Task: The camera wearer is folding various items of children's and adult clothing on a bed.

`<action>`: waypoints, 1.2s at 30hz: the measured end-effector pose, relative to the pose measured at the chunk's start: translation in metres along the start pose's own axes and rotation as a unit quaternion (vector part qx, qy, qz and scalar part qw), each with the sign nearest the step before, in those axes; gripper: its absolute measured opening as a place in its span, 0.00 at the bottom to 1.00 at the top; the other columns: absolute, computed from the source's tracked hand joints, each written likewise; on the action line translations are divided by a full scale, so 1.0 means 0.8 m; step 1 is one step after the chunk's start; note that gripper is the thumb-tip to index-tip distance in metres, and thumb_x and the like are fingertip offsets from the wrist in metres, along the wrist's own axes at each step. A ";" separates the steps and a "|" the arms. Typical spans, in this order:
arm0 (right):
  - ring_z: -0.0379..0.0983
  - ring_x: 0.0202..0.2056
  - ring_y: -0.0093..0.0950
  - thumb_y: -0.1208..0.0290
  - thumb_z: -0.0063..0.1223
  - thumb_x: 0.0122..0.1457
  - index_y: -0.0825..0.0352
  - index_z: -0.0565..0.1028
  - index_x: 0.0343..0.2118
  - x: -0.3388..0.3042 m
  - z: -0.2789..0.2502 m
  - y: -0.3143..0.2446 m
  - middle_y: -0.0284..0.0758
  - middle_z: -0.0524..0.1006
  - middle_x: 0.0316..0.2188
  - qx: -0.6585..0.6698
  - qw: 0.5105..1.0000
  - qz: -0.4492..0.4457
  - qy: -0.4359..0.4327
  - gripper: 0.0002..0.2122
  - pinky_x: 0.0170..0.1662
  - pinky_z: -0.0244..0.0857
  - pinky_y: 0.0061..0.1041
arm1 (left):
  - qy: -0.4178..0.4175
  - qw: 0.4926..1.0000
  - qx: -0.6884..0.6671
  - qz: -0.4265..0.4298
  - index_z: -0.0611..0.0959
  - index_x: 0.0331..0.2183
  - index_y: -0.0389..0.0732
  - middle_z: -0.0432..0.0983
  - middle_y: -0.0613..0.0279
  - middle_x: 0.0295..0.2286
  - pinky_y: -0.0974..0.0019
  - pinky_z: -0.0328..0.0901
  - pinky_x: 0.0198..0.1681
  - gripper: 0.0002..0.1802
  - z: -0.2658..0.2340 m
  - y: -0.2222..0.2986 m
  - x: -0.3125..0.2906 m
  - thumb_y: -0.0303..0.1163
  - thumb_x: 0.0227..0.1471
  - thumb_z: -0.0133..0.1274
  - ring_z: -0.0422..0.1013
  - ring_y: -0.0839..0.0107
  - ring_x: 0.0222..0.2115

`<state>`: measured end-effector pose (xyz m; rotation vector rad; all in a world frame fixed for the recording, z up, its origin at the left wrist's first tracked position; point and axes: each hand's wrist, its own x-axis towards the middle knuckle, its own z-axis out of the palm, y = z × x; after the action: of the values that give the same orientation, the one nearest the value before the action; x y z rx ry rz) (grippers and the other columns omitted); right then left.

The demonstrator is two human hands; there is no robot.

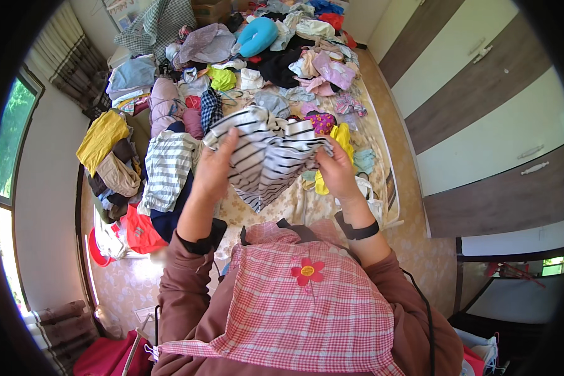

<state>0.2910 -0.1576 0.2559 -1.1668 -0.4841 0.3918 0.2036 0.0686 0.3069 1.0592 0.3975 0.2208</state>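
Between my two hands hangs a white garment with black stripes (266,153), probably a shirt, bunched at the middle and drooping to a point over the bed. My left hand (216,164) is closed on its left side, the thumb on top. At its right end my right hand (337,168) pinches the cloth between thumb and fingers. Beneath and behind it is the beige patterned bedspread (241,213). A grey and white checked shirt (169,169) lies just left of my left hand. Yellow cloth (341,136) lies behind my right hand.
Heaped clothes cover the far part of the bed, with a blue neck pillow (257,36) on top. Folded stacks, including a yellow garment (101,139), line the left side. A striped wardrobe (482,113) stands right. A red bag (145,230) sits lower left.
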 end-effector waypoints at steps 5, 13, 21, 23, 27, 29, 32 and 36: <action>0.69 0.44 0.22 0.72 0.43 0.62 0.64 0.69 0.50 -0.008 -0.035 0.006 0.30 0.74 0.42 0.203 0.979 0.010 0.022 0.14 0.50 0.59 0.24 | -0.041 0.976 0.104 0.185 0.74 0.49 0.40 0.74 0.59 0.41 0.68 0.66 0.44 0.20 -0.024 0.029 0.008 0.37 0.55 0.51 0.71 0.71 0.40; 0.70 0.40 0.34 0.58 0.40 0.57 0.69 0.69 0.47 -0.028 -0.093 -0.005 0.40 0.73 0.37 0.288 0.953 -0.018 0.088 0.21 0.49 0.61 0.34 | 0.007 0.989 -0.061 0.133 0.72 0.49 0.36 0.73 0.55 0.44 0.61 0.67 0.49 0.20 -0.037 0.093 0.033 0.38 0.59 0.41 0.72 0.64 0.44; 0.65 0.37 0.28 0.59 0.37 0.61 0.62 0.69 0.27 -0.052 -0.147 -0.025 0.30 0.69 0.27 0.450 0.875 -0.104 0.144 0.13 0.50 0.58 0.30 | 0.021 0.981 -0.123 0.148 0.69 0.51 0.35 0.71 0.53 0.47 0.58 0.64 0.52 0.21 -0.080 0.107 0.052 0.35 0.60 0.38 0.69 0.62 0.47; 0.65 0.38 0.27 0.59 0.37 0.61 0.63 0.70 0.30 -0.061 -0.153 -0.026 0.31 0.70 0.29 0.322 0.920 -0.174 0.143 0.13 0.49 0.57 0.29 | 0.057 0.980 -0.136 0.133 0.69 0.51 0.37 0.71 0.56 0.47 0.58 0.64 0.52 0.21 -0.079 0.101 0.048 0.37 0.60 0.39 0.69 0.63 0.47; 0.65 0.36 0.30 0.59 0.39 0.60 0.66 0.72 0.36 -0.076 -0.173 -0.017 0.34 0.71 0.29 0.366 0.917 -0.148 0.062 0.15 0.49 0.58 0.30 | -0.076 0.968 -0.210 0.115 0.69 0.53 0.38 0.69 0.57 0.50 0.55 0.58 0.56 0.24 -0.049 0.088 0.030 0.43 0.61 0.38 0.65 0.60 0.51; 0.65 0.37 0.32 0.62 0.40 0.59 0.68 0.71 0.40 -0.083 -0.145 -0.025 0.35 0.71 0.30 0.327 0.932 -0.109 0.114 0.15 0.49 0.58 0.31 | -0.146 0.955 -0.242 0.088 0.69 0.53 0.38 0.69 0.56 0.50 0.54 0.57 0.57 0.25 -0.052 0.074 0.029 0.44 0.61 0.37 0.65 0.59 0.51; 0.71 0.37 0.31 0.70 0.38 0.53 0.69 0.71 0.42 -0.089 -0.185 -0.005 0.38 0.74 0.36 0.197 0.964 0.041 0.176 0.15 0.45 0.64 0.30 | -0.202 0.946 -0.247 0.061 0.67 0.54 0.38 0.68 0.54 0.51 0.52 0.56 0.57 0.26 -0.030 0.064 0.014 0.44 0.61 0.37 0.64 0.57 0.52; 0.71 0.41 0.26 0.73 0.44 0.52 0.70 0.71 0.43 -0.073 -0.152 -0.005 0.36 0.75 0.38 -0.045 0.986 0.134 0.090 0.15 0.46 0.64 0.23 | -0.150 0.978 -0.007 0.146 0.70 0.52 0.38 0.70 0.56 0.48 0.61 0.60 0.54 0.22 -0.034 0.032 0.011 0.38 0.60 0.39 0.67 0.62 0.49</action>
<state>0.3097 -0.2840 0.2125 -1.3471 -0.1884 0.4937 0.2004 0.1058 0.3161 1.1156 -0.0325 0.3189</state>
